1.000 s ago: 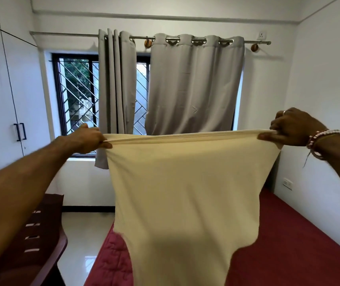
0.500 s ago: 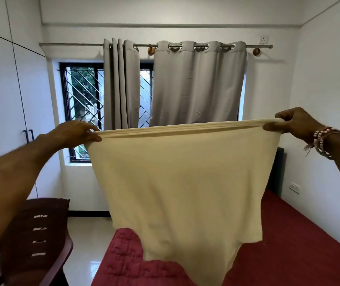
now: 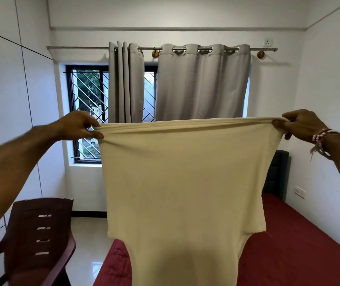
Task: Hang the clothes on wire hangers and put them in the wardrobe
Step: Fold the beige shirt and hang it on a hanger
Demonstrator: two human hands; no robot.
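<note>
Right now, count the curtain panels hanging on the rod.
2. The bunched curtain panel hangs on the left; the spread curtain panel to its right. The cream garment hides their lower ends.

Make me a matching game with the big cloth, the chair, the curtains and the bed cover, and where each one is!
Things:
1. cream garment
2. brown chair
3. grey curtains
4. red bed cover

Places:
a. hanging in front of the window
b. stretched between the left hand and the right hand
c. lower right of the picture
d. lower left of the picture

Pairs: 1-b, 2-d, 3-a, 4-c
</note>
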